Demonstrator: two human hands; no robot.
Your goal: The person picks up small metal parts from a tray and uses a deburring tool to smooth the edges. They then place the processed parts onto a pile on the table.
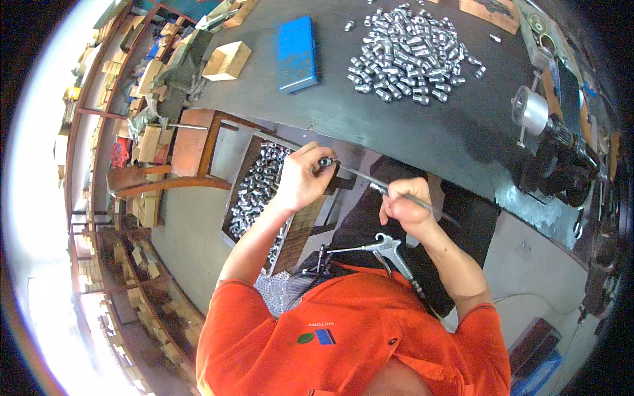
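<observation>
My left hand (308, 173) pinches a small round metal fitting (325, 162) between thumb and fingers, its bored end facing up. My right hand (408, 202) grips a slim metal rod-like tool (364, 177), whose far end reaches close to the fitting; whether they touch cannot be made out. Beneath my left forearm stands a tray (241, 198) holding many similar metal fittings (262, 173). A metal air blow gun (389, 247) with a thin nozzle lies at my lap, below my right hand.
The dark worktable (342, 111) carries a heap of metal fittings (411, 54), a blue case (297, 54) and a small wooden box (228, 60). At the right stands a machine with a cylindrical metal head (532, 110). A wooden chair (193, 141) and loaded shelves (111, 84) are on the left.
</observation>
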